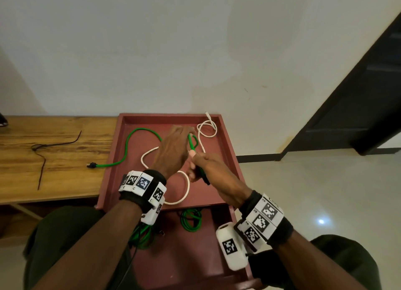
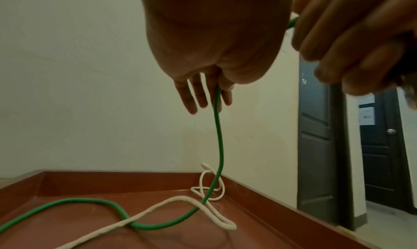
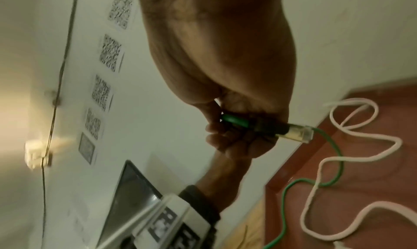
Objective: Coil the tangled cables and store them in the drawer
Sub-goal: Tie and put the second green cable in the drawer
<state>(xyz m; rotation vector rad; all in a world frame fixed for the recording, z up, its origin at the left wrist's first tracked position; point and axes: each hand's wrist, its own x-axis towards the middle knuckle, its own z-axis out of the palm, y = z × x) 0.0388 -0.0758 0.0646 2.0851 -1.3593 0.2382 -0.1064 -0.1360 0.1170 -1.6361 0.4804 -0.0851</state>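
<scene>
Green cable (image 1: 141, 129) vanishes behind the left grip (image 1: 171, 152), hold unclear.

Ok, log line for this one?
green cable: uncoiled, across tray | right hand: grips its plug | left hand: holds it lifted | white cable: loose on tray | drawer: open, green coils inside

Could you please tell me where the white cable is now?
In the head view the white cable lies loose on the red tray, crossing the green cable, its plug near the back right corner.
</scene>
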